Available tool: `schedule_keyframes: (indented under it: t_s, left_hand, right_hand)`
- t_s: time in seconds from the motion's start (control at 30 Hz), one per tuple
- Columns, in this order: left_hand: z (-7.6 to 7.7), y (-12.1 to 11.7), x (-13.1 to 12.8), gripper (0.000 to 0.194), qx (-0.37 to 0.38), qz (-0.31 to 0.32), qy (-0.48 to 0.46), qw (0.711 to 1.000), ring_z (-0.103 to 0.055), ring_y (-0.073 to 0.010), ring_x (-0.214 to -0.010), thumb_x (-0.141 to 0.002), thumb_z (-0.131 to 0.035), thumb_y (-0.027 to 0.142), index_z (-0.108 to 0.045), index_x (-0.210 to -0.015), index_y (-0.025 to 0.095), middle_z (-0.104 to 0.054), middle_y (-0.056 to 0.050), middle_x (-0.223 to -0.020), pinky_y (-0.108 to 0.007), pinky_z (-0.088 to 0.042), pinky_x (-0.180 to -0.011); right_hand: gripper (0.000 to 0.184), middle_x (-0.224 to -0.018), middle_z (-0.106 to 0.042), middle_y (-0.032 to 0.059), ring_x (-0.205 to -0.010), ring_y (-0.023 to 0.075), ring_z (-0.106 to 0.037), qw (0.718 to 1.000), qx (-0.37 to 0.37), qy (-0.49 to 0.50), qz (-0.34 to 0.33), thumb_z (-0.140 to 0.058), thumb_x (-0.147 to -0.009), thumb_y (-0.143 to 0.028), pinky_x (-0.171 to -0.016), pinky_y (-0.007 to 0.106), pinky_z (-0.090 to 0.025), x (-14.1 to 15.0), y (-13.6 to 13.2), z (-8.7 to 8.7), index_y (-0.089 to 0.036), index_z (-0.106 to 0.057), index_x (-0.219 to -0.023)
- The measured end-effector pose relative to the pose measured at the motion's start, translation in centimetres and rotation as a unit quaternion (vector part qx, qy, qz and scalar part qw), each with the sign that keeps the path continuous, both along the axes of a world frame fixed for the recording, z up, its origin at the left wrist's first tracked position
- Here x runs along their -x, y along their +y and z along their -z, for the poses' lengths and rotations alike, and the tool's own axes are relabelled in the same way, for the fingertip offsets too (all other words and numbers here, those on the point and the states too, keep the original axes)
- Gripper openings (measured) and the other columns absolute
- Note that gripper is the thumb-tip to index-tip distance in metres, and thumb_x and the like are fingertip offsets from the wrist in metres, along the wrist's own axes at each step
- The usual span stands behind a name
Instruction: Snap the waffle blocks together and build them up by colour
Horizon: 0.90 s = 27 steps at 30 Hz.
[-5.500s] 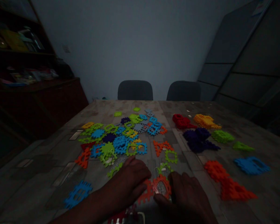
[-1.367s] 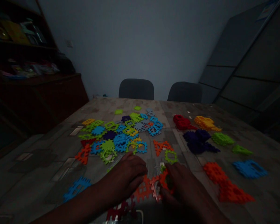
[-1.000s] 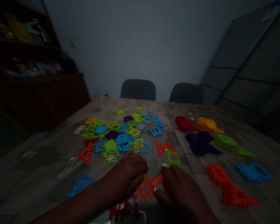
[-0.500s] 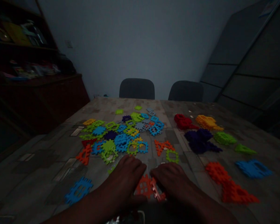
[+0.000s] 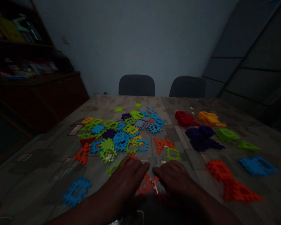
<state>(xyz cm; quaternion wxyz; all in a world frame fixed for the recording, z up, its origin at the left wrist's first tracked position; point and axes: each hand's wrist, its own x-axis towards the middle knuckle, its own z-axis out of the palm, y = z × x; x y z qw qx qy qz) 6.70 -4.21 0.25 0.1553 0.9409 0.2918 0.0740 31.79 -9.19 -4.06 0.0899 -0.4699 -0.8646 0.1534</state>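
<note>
Down at the near side of the counter, the left hand curls around an orange window piece, pinching it between fingers and thumb. Close beside it, the right hand grips an orange frame piece, its thumb mostly hidden. The two pieces' toothed edges meet; whether they interlock, I cannot tell. Beyond lies a mixed heap of toothed pieces, and to the right sit red, yellow, purple and orange stacks. At the left, an open cabinet holds a yellow item on its upper shelf; the jumble on the ledge below is too dark to name.
</note>
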Motion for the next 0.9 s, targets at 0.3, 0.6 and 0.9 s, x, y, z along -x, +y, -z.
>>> schedule_keyframes:
  t_s: [0.3,0.6,0.9]
  left_hand:
    - [0.1,-0.3,-0.2,0.082,0.011,-0.015,0.008,1.000,-0.056,-0.0316,-0.110,-0.070,-0.078,0.018,-0.040,-0.142,0.027,-0.062,-0.010,-0.125,-0.051,-0.042,-0.100]
    - [1.7,0.1,1.2,0.079,-0.024,0.031,-0.072,0.997,-0.054,-0.0343,-0.118,-0.085,-0.069,0.030,-0.028,-0.152,0.031,-0.061,-0.010,-0.130,-0.057,-0.032,-0.111]
    - [1.0,-0.5,1.4,0.087,-0.038,-0.009,-0.058,0.998,-0.054,-0.0353,-0.124,-0.077,-0.074,0.022,-0.030,-0.151,0.036,-0.059,-0.008,-0.139,-0.053,-0.038,-0.111]
  right_hand:
    - [0.074,-0.111,-0.069,0.0130,-0.104,0.0295,-0.058,1.000,-0.009,-0.020,0.005,-0.073,-0.072,-0.030,-0.100,0.048,-0.036,1.2,-0.4,-1.5,-0.017,-0.051,-0.142]
    - [0.060,-0.119,-0.066,0.0118,-0.112,0.0301,-0.054,1.000,-0.015,-0.004,0.005,-0.070,-0.082,-0.036,-0.106,0.050,-0.029,1.2,-1.3,-3.6,-0.018,-0.051,-0.136]
    - [0.049,-0.111,-0.067,0.0120,-0.102,0.0284,-0.058,0.998,-0.064,0.005,0.020,-0.071,-0.081,-0.035,-0.100,0.045,-0.035,1.5,-1.6,-3.2,-0.016,-0.058,-0.124]
